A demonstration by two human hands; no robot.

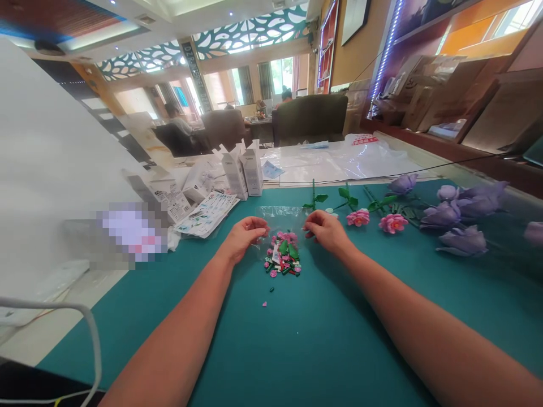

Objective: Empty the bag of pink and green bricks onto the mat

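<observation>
A clear plastic bag [282, 215] is stretched between my two hands just above the green mat. My left hand [246, 237] pinches its left side, and my right hand [324, 229] has thumb and fingers closed at its right side. Under and in front of the bag lies a pile of small building-block pieces [284, 257], pink, green, white and red. Whether some are still inside the bag I cannot tell. Closer to me, a dark green piece [272, 289] and a small pink piece [264, 304] lie apart from the pile.
Block-built pink flowers [393, 224] and green stems [348, 196] lie right of my hands, with purple artificial flowers [462, 212] beyond. Printed instruction sheets [207, 213] and open white boxes [241, 169] stand at the back left. A white cable [91, 322] curves at the lower left.
</observation>
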